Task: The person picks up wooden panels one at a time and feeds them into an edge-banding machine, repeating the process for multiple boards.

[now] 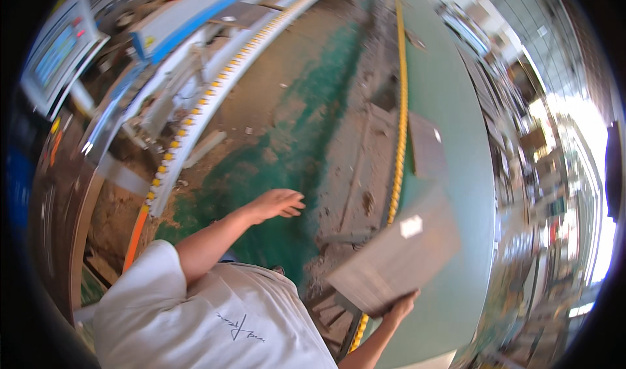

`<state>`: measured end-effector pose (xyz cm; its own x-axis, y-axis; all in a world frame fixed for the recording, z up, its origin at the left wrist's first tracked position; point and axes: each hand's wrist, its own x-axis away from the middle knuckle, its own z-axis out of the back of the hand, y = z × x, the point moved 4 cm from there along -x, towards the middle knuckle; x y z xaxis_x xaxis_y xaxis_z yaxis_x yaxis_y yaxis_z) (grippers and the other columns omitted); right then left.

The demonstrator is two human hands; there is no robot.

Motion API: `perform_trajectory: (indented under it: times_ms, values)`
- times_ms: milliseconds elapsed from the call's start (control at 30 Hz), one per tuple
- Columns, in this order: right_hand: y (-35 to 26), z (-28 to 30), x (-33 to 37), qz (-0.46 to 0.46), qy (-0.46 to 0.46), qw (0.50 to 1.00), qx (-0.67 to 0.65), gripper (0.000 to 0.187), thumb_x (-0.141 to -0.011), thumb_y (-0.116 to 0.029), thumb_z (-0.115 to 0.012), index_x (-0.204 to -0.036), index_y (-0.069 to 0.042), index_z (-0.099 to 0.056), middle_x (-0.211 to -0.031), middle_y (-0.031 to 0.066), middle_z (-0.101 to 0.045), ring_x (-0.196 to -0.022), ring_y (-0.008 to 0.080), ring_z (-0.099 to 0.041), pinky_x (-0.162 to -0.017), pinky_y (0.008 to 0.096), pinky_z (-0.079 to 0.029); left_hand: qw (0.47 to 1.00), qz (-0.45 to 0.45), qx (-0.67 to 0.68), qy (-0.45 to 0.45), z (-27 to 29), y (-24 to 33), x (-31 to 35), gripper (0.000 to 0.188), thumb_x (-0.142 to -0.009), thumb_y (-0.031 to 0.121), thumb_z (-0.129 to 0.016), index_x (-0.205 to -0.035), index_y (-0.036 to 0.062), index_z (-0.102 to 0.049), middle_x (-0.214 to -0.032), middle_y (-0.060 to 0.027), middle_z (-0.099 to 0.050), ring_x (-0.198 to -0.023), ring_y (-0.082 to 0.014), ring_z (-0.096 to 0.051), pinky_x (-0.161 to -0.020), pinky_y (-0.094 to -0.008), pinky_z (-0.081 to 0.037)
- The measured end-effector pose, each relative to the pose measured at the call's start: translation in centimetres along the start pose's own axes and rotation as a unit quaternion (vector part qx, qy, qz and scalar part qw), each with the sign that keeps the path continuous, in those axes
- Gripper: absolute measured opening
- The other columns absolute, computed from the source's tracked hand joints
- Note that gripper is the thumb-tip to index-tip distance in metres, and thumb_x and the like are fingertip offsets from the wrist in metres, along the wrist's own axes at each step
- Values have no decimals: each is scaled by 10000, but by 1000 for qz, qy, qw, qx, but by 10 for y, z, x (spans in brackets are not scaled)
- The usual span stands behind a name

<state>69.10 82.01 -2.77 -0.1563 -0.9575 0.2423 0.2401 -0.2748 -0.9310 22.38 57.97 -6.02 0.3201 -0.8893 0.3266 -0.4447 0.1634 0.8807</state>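
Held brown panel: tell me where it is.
The brown panel is lower right of centre in the head view, gripped at its lower edge by the right hand and hiding part of the green worktop and its yellow edge strip.

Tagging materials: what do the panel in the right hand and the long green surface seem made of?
Panel: probably wooden board, perhaps laminated, matte; brownish face with faint streaks, blurred. Long green surface: smooth, dull sheet, perhaps rubber or plastic; even colour, no visible grain.

Head-worn left fisheye; faces down; both hands near below
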Motion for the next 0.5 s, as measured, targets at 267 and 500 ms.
perform_trajectory:
  times_ms: [267, 500]
  values:
    - [-91, -520, 257, 409, -355, 784, 303, 658, -1012, -502, -419, -884, 90, -676, -826, 330, -634, -787, 474, -616, -727, 499, -475, 896, 24, -15, 443, 279, 31, 172, 902, -893, 663, -543, -1321, -125, -453, -1258, -234, -575, -1077, -344, -592, -911, -427, -453]
    - [-38, -773, 492, 426, -585, 569, 391, 737, -990, -576, -369, -1072, 97, -657, -1076, 363, -610, -1109, 490, -563, -942, 497, -432, 751, -89, 332, 564, 456, -39, 330, 473, -991, 479, -512, -1131, 38, -611, -976, -68, -650, -855, -209, -646, -709, -397, -531]
